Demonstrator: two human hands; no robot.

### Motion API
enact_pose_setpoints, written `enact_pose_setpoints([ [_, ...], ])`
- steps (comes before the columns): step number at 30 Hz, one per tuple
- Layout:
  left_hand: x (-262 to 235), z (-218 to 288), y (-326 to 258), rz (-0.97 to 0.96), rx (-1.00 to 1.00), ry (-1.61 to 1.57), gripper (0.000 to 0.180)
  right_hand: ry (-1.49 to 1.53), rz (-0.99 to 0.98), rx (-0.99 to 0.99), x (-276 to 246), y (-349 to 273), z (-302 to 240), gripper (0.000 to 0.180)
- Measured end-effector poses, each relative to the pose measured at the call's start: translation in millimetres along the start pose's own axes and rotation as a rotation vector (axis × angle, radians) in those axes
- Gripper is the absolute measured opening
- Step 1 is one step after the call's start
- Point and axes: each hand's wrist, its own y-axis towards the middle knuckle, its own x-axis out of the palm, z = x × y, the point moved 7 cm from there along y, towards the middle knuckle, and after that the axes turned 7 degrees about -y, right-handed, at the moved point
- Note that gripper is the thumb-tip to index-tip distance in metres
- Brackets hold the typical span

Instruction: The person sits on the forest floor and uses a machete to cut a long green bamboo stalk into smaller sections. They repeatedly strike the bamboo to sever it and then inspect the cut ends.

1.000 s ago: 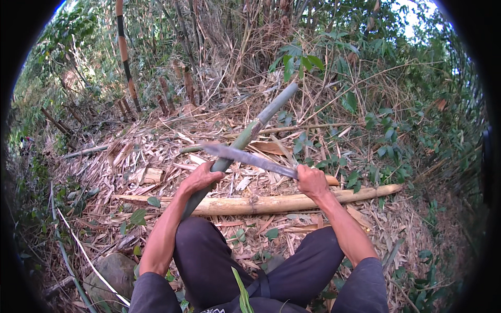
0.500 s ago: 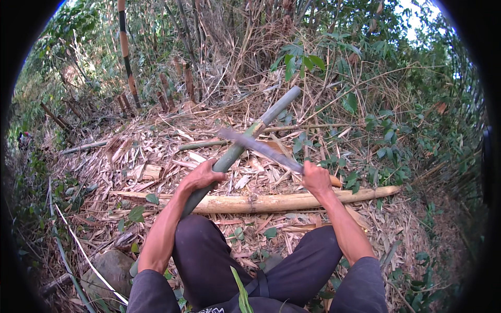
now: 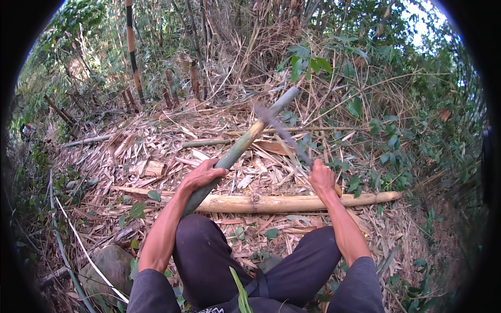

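Observation:
A green bamboo pole (image 3: 236,152) slants from beside my left knee up toward the far right. My left hand (image 3: 202,175) is wrapped round its lower half. Farther up, a pale yellowish-brown band around a joint shows on the pole. My right hand (image 3: 322,178) grips a machete (image 3: 288,136) by its handle, a bit of which shows light brown beside the hand. The blade is blurred and crosses the pole just beyond the joint; I cannot tell whether they touch. Beneath the pole, a peeled yellow bamboo length (image 3: 282,203) lies crosswise in front of my knees.
Dry shavings and split scraps (image 3: 156,168) cover the ground. A grey rock (image 3: 108,271) sits at lower left beside a thin white strip. Cut stumps (image 3: 194,81) and a striped upright pole (image 3: 131,47) stand at the back. Leafy plants (image 3: 389,141) grow on the right.
The machete blade has swung up and right, from across the pale joint to farther up the pole. My right hand has shifted slightly right. My left hand keeps its hold.

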Motion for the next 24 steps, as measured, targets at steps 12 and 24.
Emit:
enact_pose_setpoints([
  [12, -3.2, -14.0, 7.8, -0.037, -0.052, -0.056, 0.038, -0.026, 0.027, -0.096, 1.6, -2.9, -12.7, 0.012],
  [24, 0.5, -8.1, 4.6, -0.079, -0.02, -0.013, 0.046, -0.229, 0.253, -0.141, -8.5, 4.7, -9.4, 0.012],
])
